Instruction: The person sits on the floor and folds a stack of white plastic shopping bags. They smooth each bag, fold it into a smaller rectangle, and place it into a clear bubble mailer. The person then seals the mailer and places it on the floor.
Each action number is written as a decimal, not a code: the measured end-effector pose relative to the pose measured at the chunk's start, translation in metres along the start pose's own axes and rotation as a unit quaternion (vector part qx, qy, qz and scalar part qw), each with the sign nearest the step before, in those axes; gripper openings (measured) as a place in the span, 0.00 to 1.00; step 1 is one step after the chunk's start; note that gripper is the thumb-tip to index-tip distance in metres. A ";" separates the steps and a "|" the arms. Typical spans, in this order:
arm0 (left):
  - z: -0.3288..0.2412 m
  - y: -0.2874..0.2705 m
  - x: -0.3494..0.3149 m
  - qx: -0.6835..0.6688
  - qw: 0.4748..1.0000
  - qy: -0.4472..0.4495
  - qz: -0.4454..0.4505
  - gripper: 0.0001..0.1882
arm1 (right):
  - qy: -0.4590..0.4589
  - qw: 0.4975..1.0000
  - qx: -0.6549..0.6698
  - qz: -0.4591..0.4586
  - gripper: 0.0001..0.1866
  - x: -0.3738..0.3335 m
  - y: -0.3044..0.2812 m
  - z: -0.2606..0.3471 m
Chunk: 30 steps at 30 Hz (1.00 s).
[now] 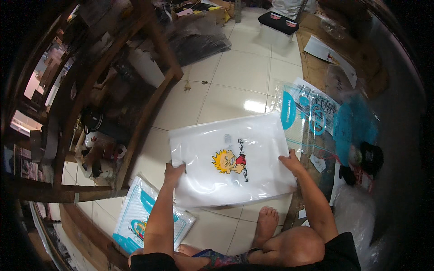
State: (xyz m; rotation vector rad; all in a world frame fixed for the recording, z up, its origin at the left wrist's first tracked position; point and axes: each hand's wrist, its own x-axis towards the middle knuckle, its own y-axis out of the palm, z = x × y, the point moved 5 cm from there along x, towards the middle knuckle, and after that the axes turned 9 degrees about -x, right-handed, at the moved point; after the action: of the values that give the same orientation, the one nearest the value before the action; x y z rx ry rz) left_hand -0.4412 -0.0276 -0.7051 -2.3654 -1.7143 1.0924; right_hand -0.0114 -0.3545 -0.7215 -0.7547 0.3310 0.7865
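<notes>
A large, glossy white plastic-covered sheet (199,167), printed with a yellow-haired cartoon figure, is held out flat above the tiled floor. My left hand (175,173) grips its left edge, fingers hidden beneath it. On the opposite edge my right hand (293,162) pinches the plastic. Whether the sheet is one piece or a stack in a clear bag, I cannot tell. Below my left forearm lies a clear and turquoise printed plastic bag (140,203) with a coloured picture. Beyond my right hand is another clear bag with turquoise print (288,110).
Wooden shelving (153,97) crowded with goods stands at the left. Flattened cardboard (312,67) runs along the right, bearing a printed white sheet (323,49), a black cap (371,158) and crumpled clear plastic (352,217). A black case (278,22) rests on a translucent box at the far end.
</notes>
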 end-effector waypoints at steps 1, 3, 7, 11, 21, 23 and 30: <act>-0.003 0.000 -0.002 -0.059 0.998 -0.003 0.009 0.40 | 0.001 1.000 -0.001 -0.006 0.31 -0.004 -0.004 0.000; -0.013 -0.001 -0.015 -0.143 0.985 -0.041 0.083 0.33 | 0.007 1.000 -0.001 0.027 0.31 -0.009 -0.007 0.002; -0.012 0.015 -0.025 -0.294 0.916 -0.159 0.223 0.20 | 0.008 0.994 0.023 0.110 0.30 -0.017 -0.002 0.011; 0.012 0.020 -0.005 -0.364 0.882 -0.175 0.243 0.11 | -0.086 0.989 -0.020 0.120 0.29 -0.013 -0.005 0.015; 0.011 0.067 -0.052 -0.508 0.803 -0.182 0.252 0.07 | -0.141 0.910 -0.382 -0.081 0.20 -0.075 -0.006 0.115; 0.007 0.073 -0.065 -0.528 0.799 -0.168 0.235 0.05 | -0.173 0.889 -0.416 -0.084 0.17 -0.090 0.028 0.132; 0.012 0.073 -0.066 -0.514 0.810 -0.155 0.236 0.07 | -0.285 0.791 -0.541 -0.017 0.34 -0.122 0.144 0.128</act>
State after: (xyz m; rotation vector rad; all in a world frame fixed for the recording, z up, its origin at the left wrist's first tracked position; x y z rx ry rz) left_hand -0.3978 -0.1167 -0.7090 -3.5789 -2.3062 0.6248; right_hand -0.2002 -0.2579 -0.6377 -1.5192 -0.7754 1.1176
